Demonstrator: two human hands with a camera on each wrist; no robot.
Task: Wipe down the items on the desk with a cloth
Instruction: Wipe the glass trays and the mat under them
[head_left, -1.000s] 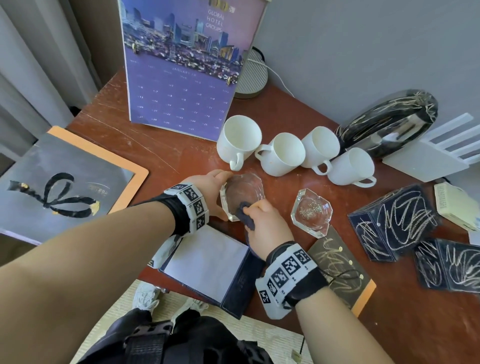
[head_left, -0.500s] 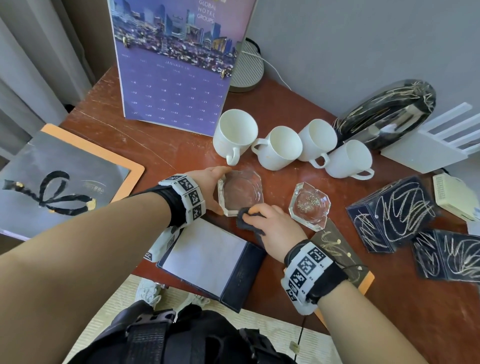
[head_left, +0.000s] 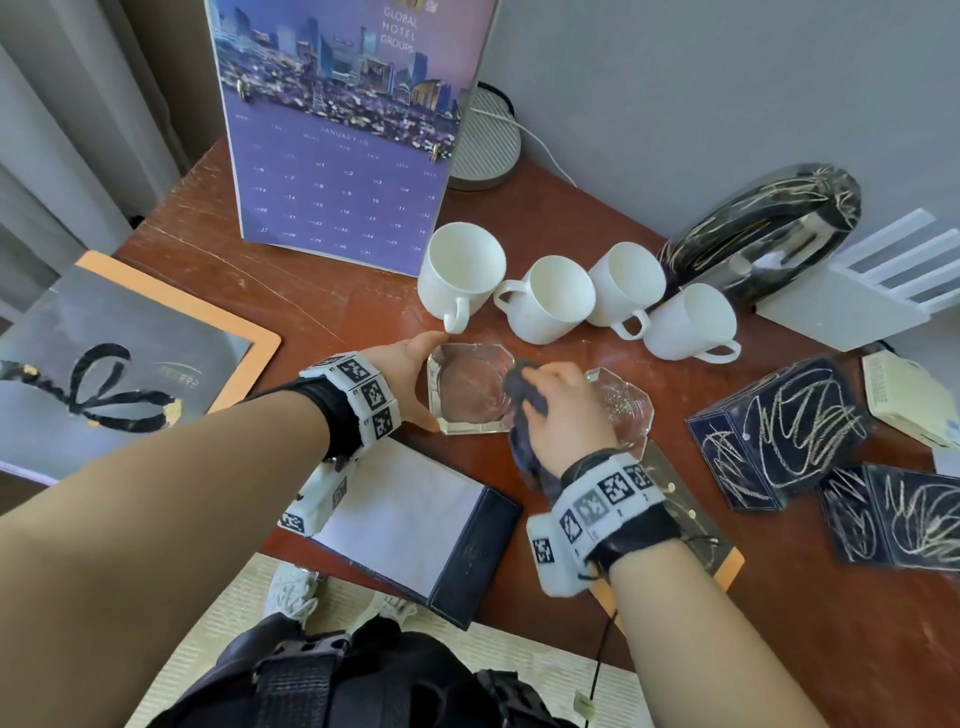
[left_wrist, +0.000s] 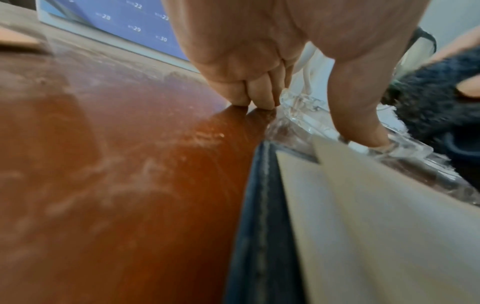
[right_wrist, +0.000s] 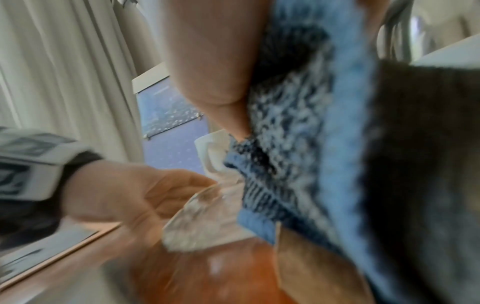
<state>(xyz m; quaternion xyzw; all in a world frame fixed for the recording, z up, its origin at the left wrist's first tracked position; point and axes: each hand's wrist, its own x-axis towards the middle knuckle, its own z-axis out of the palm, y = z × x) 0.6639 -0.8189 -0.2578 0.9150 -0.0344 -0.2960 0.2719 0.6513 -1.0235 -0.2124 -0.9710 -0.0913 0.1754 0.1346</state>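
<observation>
A clear octagonal glass ashtray (head_left: 467, 389) lies flat on the red-brown desk (head_left: 311, 301). My left hand (head_left: 410, 387) grips its left side: the thumb (left_wrist: 358, 115) sits on the rim and the curled fingers (left_wrist: 254, 96) touch the desk beside it. My right hand (head_left: 563, 410) holds a bunched dark blue cloth (head_left: 522, 402) against the ashtray's right rim. In the blurred right wrist view the cloth (right_wrist: 298, 144) fills the right half, with the ashtray (right_wrist: 200, 218) below it.
A second glass ashtray (head_left: 623, 405) lies just right of my right hand. Several white mugs (head_left: 550, 299) stand behind, with a purple calendar (head_left: 343, 156) further back. A notepad folder (head_left: 410, 514) lies at the front edge. Dark patterned boxes (head_left: 779, 431) sit right.
The ashtray, tilted up a second ago, now lies flat. My right hand has carried the cloth from the ashtray's near edge round to its right rim. The left hand keeps its grip.
</observation>
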